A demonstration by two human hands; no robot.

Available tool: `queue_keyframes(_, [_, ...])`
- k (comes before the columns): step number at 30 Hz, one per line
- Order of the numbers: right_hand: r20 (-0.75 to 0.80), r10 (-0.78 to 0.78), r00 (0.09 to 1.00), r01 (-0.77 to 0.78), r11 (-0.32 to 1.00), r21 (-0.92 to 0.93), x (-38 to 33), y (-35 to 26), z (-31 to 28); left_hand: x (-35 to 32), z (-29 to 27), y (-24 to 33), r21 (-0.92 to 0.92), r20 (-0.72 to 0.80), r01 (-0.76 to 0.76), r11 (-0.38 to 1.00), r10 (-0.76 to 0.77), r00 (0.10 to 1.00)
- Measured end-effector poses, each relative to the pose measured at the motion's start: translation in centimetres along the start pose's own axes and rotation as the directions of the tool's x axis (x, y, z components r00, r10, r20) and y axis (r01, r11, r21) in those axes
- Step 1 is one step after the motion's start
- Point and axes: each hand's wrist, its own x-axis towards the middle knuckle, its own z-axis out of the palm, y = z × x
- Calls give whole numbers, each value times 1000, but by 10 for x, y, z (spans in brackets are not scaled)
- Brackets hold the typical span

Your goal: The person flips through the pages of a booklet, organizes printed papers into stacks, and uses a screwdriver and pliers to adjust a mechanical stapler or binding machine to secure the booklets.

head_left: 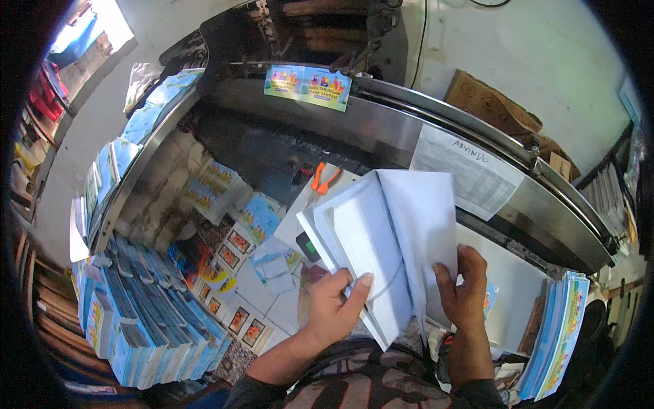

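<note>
An opened stack of white paper sheets [371,245] is spread in front of my body, bent along a dark line down its middle. My left hand [338,303] grips the lower left edge, thumb on top of the pages and fingers beneath. On the other side my right hand [462,286] pinches the right-hand leaf near its lower edge, the thumb in front. Fine printed lines show faintly on some pages. Just beyond the stack's upper left lie scissors with orange handles [321,178] on a pale surface, their blades partly hidden.
Tall piles of blue booklets [160,320] stand at the lower left, and another pile [555,334] at the right. A metal rail [388,123] curves across the back, with a colourful printed cover [306,85] and a marked white sheet [466,170] on it. Blue booklets [139,123] line the left ledge.
</note>
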Motion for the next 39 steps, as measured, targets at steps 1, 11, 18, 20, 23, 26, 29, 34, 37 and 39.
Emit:
queue_keyframes(1, [-32,-40,999,39,999,-31,-2,8,2,-1,0,0,38,4,-4,999,4,1000])
queue_keyframes(11, [292,-209,933,259,955,-144,-7,-46,-7,-1,8,18,259,68,-256,931,247,967])
queue_keyframes(18, [218,-128,967,146,987,-69,-16,-32,0,-6,11,12,282,48,-271,921,268,962])
queue_keyframes(20, [229,-19,973,26,999,-27,-15,-35,-3,-8,10,11,305,42,-272,913,273,961])
queue_keyframes(23, [276,94,957,-103,995,18,-14,-33,-5,-9,10,8,294,35,-255,921,257,966])
queue_keyframes(26, [257,79,963,-118,983,142,-15,-22,-5,-8,10,5,247,29,-230,941,230,973])
queue_keyframes(29, [231,65,971,-123,961,247,-15,-7,-5,-8,6,6,229,34,-160,960,156,987])
queue_keyframes(34, [-41,118,992,-122,988,-93,-14,-23,-4,-8,5,3,196,13,-149,969,149,989])
queue_keyframes(37, [5,-99,995,97,957,-273,-13,-12,-8,-7,5,0,197,54,-140,970,132,990])
queue_keyframes(39, [169,-223,960,268,906,-329,-11,-18,-13,-7,5,2,188,68,-142,972,131,989])
